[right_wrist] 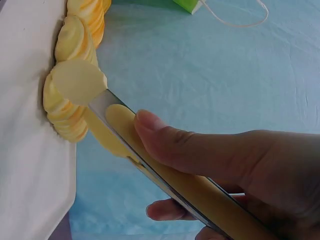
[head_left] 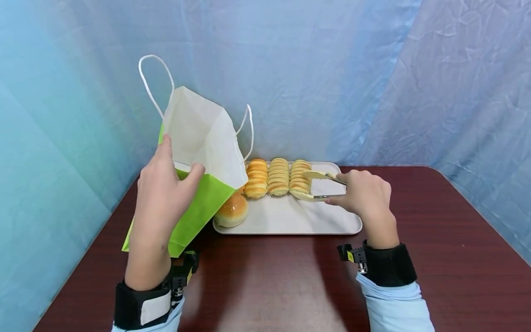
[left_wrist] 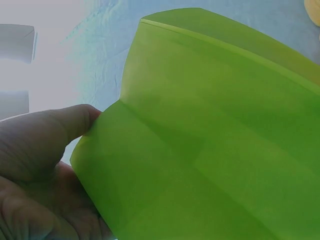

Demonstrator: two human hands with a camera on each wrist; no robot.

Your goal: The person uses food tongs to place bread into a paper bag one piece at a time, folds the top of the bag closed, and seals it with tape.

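My left hand (head_left: 163,193) grips the rim of a green paper bag (head_left: 199,203) with a white inside and white cord handles, tilted with its mouth toward me; in the left wrist view the fingers (left_wrist: 45,140) lie against the green bag wall (left_wrist: 210,140). My right hand (head_left: 365,193) holds yellow-tipped metal tongs (head_left: 317,184), their tips around the nearest bun of the right row (head_left: 299,180). In the right wrist view the tongs (right_wrist: 115,130) reach the bun row (right_wrist: 75,85). Three rows of small yellow buns and one round sesame bun (head_left: 232,210) lie on a white tray (head_left: 290,216).
A dark red wooden table (head_left: 290,276) carries the tray and bag. A wrinkled blue cloth backdrop (head_left: 373,69) hangs behind and along both sides. The bag leans partly over the tray's left end.
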